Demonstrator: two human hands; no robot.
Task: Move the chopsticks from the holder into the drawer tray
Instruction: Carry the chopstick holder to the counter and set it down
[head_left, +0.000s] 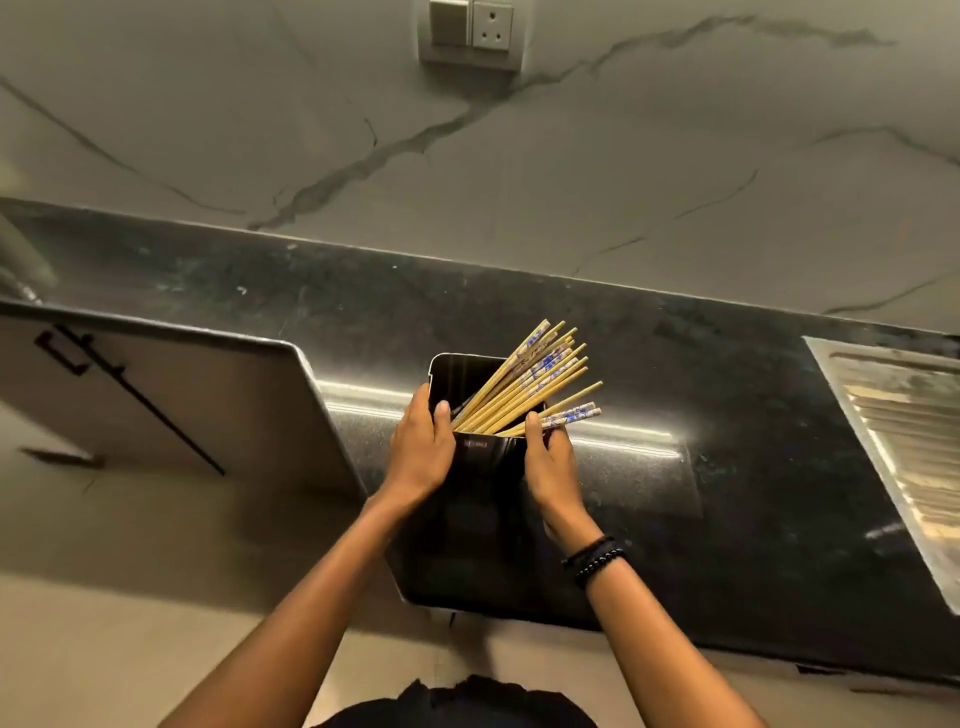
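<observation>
Bare forearms, black beaded bracelets on the right wrist, dark top.

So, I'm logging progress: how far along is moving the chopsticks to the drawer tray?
Nothing looks done: the pale wooden chopsticks with blue-patterned ends lean in the black rectangular holder. In hand: left hand and right hand grip the holder's sides. Left: every chopstick; no drawer tray in view.
</observation>
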